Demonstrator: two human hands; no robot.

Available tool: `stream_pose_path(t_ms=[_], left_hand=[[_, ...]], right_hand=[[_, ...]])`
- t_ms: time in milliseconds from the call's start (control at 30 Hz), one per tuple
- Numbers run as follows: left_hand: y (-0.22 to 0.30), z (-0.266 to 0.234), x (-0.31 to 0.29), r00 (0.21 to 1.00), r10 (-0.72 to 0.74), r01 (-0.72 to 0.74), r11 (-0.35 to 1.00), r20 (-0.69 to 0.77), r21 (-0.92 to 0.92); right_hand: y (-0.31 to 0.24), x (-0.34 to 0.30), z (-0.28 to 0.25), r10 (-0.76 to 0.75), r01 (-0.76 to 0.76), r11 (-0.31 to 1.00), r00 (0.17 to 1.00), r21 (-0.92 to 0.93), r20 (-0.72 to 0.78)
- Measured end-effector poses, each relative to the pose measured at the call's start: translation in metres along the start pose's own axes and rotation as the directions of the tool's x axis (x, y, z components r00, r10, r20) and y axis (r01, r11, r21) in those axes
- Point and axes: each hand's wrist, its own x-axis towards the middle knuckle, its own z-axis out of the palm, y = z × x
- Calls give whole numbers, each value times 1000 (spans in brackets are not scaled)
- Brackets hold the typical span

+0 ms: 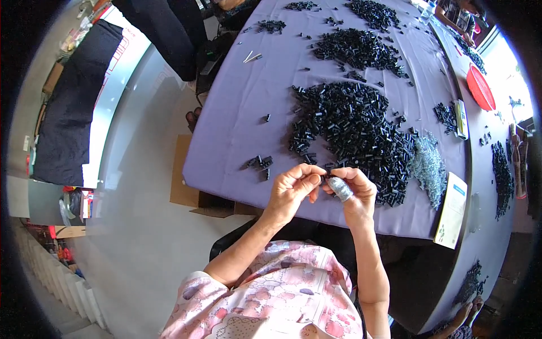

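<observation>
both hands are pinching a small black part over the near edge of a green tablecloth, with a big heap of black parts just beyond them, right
Not quite: the tablecloth is purple, not green, as the head view shows. The rest holds: the left hand and right hand pinch a small black part together over the cloth's near edge, with the big heap of black parts just beyond them.

A small assembly workshop is shown: a long table (237, 113) is covered with a purple cloth, and large heaps of small black plastic parts (353, 127) are spread over it beside a pile of tiny silvery metal pieces (429, 166). More heaps are laid at other seats, where another person's hands (471, 311) are seen
</observation>
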Motion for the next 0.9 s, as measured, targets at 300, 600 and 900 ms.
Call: stream_pose_path(t_ms=[300, 600, 900], left_hand=[[5, -2, -1, 999, -10, 6, 992, 30, 130], [9, 3, -1, 1000, 19, -24, 965, 22, 260], [7, 6, -2, 1000, 11, -6, 954, -15, 301]], right_hand=[[-6, -1, 2, -118, 134, 934, 991, -330, 69], [-5, 0, 1, -249, 286, 826, 958, -485, 140], [-12, 0, 2, -303, 348, 709, 936, -614, 180]])
